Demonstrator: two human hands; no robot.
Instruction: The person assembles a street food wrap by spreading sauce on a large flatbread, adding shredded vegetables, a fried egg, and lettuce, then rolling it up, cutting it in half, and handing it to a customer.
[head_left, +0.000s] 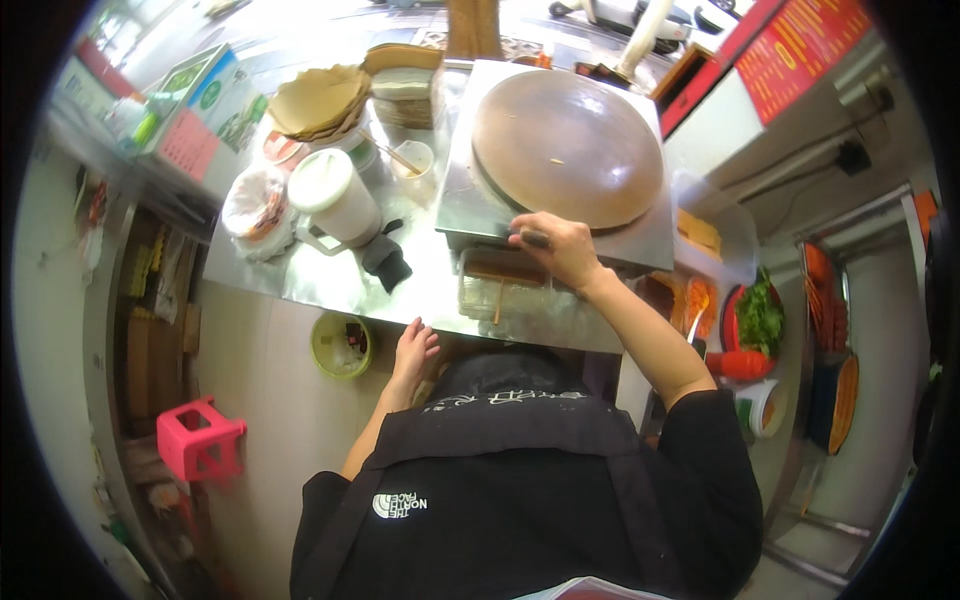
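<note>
My right hand (562, 248) is at the front edge of the steel griddle box, its fingers curled round a small brownish, rounded piece like a handle end; the rest of it is hidden. Just beyond lies the large round crepe griddle (570, 150), its brown surface bearing one small pale crumb. Below that hand, a clear rectangular tub (475, 296) holds a wooden stick (499, 300), perhaps a batter spreader. My left hand (416, 346) hangs beside the counter's front edge, fingers apart, holding nothing.
Left on the counter (310, 280) stand a white lidded jug (333, 195), a lined tub (255, 210), a cup with a stick (411, 170), paper bags (318, 100) and a black item (386, 262). Right are greens (757, 315) and a red bottle (738, 365). A bin (340, 345) and pink stool (200, 438) stand below.
</note>
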